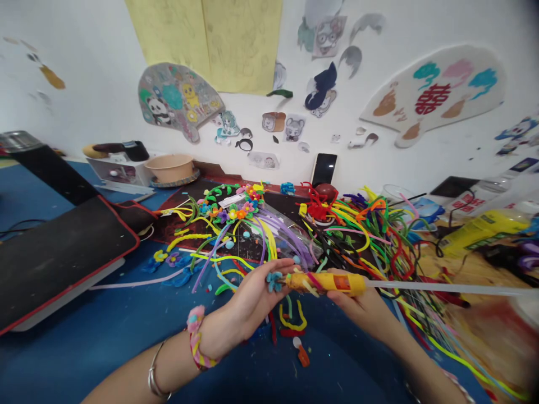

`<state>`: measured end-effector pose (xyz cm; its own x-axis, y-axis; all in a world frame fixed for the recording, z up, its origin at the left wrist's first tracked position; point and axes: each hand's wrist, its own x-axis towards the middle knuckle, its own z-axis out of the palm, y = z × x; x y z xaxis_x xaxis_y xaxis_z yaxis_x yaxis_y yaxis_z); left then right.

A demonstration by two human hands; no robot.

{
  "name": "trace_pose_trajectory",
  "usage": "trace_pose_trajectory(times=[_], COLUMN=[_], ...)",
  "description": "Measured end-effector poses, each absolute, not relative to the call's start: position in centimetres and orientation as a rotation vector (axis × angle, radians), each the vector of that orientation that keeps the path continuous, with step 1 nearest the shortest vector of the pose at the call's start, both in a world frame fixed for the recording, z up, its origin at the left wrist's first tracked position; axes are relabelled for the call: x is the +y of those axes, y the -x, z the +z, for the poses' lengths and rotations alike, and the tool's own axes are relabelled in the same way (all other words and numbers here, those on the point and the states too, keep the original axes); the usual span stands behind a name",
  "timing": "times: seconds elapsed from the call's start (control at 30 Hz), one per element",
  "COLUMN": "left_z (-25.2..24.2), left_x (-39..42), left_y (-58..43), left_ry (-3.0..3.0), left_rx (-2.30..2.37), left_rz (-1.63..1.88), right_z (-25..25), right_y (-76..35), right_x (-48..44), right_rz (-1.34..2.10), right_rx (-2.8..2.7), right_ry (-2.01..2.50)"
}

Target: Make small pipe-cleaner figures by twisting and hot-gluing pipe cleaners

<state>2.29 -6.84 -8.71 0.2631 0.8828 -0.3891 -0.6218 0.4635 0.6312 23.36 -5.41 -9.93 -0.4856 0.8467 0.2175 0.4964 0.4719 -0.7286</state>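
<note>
My right hand [357, 307] is wrapped round a yellow hot glue gun [326, 282], held level over the blue table. A long whitish glue stick [416, 286] sticks out of its back end. The nozzle points left, at a small blue pipe-cleaner flower [274, 281]. That flower sits at the fingers of my left hand [259, 297], which are curled around it. Whether the nozzle touches the flower I cannot tell.
Loose pipe cleaners [357, 224] in many colours are heaped behind my hands. Finished flowers [236, 210] lie at the back. A phone [324, 169] leans on the wall. At left are a black padded case [63, 252] and a beige bowl [170, 167]; a yellow bottle [484, 230] lies at right.
</note>
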Motion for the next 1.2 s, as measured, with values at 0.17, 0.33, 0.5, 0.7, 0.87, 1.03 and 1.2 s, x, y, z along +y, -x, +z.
trace_pose_trajectory(times=[0.17,0.33,0.5,0.7,0.87,1.03,1.2], left_z=[-8.57,-8.19,-8.08,-8.22,-8.48,-8.46,-8.42], left_x=[-6.8,-6.77,-6.91,-6.98,-6.88,-6.82,-6.82], left_y=[-2.28,-2.31,-2.3,-2.25,-2.34,-2.49,-2.52], left_ry=[-0.395,-0.4,-0.407,-0.432,-0.441,-0.472,-0.461], left_rx=[0.783,0.766,0.762,0.747,0.733,0.776,0.804], left_rz=[1.057,1.053,1.051,1.091,1.09,1.107,1.117], right_z=[-9.84,-9.8,-9.56,-9.1,-9.15,-9.14,-9.05], right_y=[-23.33,-23.25,-23.08,-22.96,-23.09,-23.06,-23.03], right_x=[-5.35,-5.38,-5.43,-5.42,-5.5,-5.53,-5.5], right_rz=[0.774,0.715,0.644,0.466,0.458,0.39,0.342], right_rx=[-2.188,-2.198,-2.218,-2.282,-2.306,-2.33,-2.333], right_ry=[1.102,1.109,1.122,1.097,1.101,1.102,1.104])
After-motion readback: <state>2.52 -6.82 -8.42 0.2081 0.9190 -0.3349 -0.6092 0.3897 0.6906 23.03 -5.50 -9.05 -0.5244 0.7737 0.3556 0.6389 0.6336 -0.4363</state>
